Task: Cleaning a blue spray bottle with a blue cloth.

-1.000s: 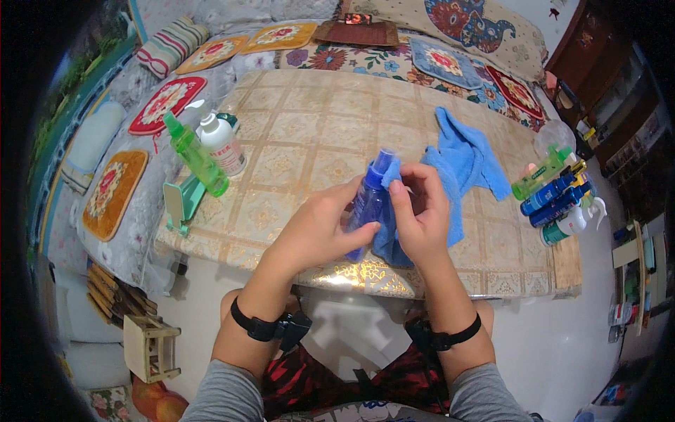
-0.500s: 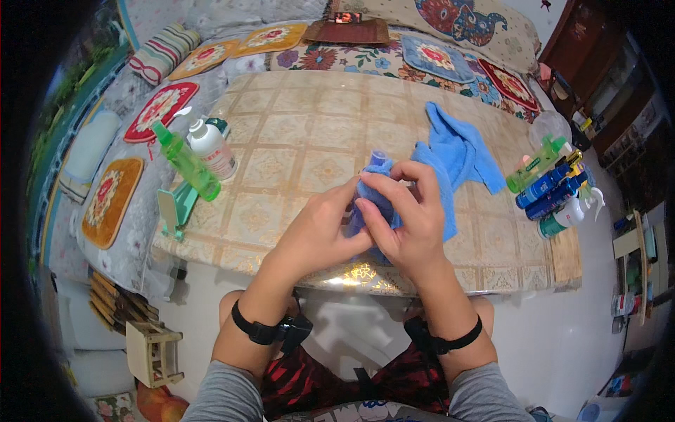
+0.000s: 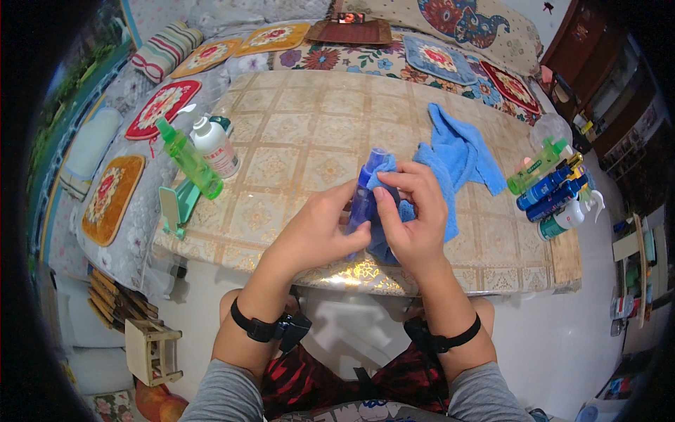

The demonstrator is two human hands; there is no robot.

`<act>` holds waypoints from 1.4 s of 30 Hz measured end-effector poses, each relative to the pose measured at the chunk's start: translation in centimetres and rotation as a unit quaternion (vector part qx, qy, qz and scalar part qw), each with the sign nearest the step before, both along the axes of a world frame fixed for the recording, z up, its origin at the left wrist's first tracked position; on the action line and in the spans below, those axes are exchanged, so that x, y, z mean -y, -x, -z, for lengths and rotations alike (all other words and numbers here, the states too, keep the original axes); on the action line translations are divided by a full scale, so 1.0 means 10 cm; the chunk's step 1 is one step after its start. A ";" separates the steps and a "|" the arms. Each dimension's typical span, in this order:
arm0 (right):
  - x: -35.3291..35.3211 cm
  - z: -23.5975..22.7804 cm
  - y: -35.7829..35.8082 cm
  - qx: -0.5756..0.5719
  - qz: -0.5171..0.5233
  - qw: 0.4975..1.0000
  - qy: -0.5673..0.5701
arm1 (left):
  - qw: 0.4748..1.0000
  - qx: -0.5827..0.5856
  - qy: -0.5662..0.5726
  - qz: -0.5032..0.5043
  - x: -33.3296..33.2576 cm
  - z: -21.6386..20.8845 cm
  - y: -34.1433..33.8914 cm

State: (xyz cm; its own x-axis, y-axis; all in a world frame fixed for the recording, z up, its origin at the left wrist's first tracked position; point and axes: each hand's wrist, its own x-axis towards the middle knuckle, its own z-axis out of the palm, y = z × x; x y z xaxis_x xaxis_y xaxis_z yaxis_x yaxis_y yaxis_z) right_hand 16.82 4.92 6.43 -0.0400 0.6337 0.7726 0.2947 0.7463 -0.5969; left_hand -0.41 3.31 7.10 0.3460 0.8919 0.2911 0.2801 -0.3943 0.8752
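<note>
Head: left hand holds bottle; right holds cloth.

Smooth, translucent plastic is noted in the blue spray bottle. The towel is seen as matt, napped cloth. Glossy, plastic-looking sheeting is observed in the table cover, with metallic gold glints recorded along its near edge. Matt wood is noted in the stool.
</note>
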 end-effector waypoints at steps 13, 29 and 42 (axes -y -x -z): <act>-0.05 0.05 0.01 -0.156 -0.106 0.963 0.191 | 0.999 -0.041 -0.005 -0.007 0.03 -0.05 0.04; 0.03 -0.04 0.03 0.074 0.097 0.989 -0.088 | 0.994 -0.086 -0.028 -0.055 0.05 0.02 -0.05; 0.03 -0.03 0.04 0.066 0.040 0.995 -0.060 | 0.995 -0.040 -0.070 -0.063 -0.02 0.12 -0.06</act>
State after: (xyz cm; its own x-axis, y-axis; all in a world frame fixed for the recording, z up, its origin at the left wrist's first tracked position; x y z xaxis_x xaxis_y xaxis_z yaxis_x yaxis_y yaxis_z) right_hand 16.43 4.61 6.74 -0.0996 0.5431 0.8337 0.4266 0.7803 -0.4574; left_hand 0.16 3.47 5.87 0.2617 0.8825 0.3907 0.4021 -0.4677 0.7871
